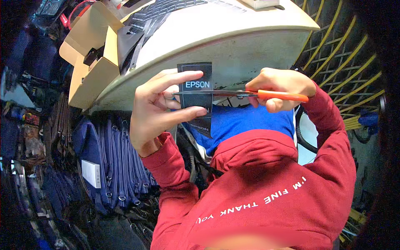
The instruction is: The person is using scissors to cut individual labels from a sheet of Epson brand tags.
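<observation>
- From my remote seat I have the left hand (146,106) in view, holding a black label strip (196,100) with white lettering: index fingertip on its upper part, thumb below, the remaining fingers bent behind it.
- And the strip? It's in the air, just off the front edge of the desk (200,29), its lower end tilted out of line with the upper part.
- Over on my right, the right hand (283,83) is wrapped around the orange handles of a pair of scissors (240,95), blades pointing left.
- Right across the strip go those blades, between index fingertip and thumb, the tip poking past the left edge! Whether they have cut in, I can't tell.
- Up at the desk's left corner sits an open cardboard box (96,81), dark pieces inside, black sheets (135,46) just beside it.
- Near the desk's far edge, toward the right corner, a small pale box (261,3) is cropped by the view.
- Below the desk on the left I get bunched navy straps (125,162) with metal rings, a white box (91,173) against them.
- Red sleeves (327,112) frame it all, blue cloth (250,121) beneath the hands.
</observation>
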`<action>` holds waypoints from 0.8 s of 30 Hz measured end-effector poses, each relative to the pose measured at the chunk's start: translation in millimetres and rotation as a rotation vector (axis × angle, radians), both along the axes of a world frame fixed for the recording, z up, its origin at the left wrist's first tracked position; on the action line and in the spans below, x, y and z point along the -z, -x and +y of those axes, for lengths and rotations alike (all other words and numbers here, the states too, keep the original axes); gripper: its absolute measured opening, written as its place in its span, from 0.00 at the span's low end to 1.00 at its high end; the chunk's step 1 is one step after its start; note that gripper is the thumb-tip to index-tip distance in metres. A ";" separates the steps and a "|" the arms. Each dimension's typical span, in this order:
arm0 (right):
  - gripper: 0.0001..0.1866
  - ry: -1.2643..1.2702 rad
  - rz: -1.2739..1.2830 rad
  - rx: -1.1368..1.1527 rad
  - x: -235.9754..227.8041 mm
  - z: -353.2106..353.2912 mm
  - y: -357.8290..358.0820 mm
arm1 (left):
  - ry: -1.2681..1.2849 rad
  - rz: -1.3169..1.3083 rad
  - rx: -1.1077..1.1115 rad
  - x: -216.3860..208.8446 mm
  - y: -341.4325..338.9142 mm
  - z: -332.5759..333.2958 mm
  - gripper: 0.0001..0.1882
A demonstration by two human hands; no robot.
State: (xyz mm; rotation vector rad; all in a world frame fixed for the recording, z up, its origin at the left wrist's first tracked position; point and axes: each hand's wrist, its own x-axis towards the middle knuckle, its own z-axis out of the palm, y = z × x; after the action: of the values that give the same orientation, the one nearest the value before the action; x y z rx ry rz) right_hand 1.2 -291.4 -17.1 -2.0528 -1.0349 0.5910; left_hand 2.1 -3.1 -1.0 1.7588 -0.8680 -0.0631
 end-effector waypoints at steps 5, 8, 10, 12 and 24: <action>0.42 0.006 -0.037 -0.023 2.5 -0.2 -1.8 | -0.001 0.047 -0.005 -0.9 2.5 1.3 0.30; 0.40 0.014 -0.067 -0.024 5.0 0.1 -2.2 | -0.015 0.088 0.000 -3.5 4.3 2.2 0.30; 0.37 0.041 -0.080 0.000 5.4 -0.1 -0.1 | -0.001 0.076 0.014 -5.0 4.6 -0.4 0.30; 0.35 0.067 -0.093 0.021 3.4 1.5 2.9 | 0.012 0.064 0.024 -6.2 4.8 -1.0 0.30; 0.27 0.085 -0.086 0.061 -2.2 4.7 5.2 | 0.009 0.056 -0.001 -2.7 4.9 0.1 0.30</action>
State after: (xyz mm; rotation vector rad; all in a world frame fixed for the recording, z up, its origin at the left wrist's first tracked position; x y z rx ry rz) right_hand -4.0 -286.7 -14.9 -2.1926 -1.0082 0.5270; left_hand -2.8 -3.0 1.7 1.7409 -0.8254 -0.1074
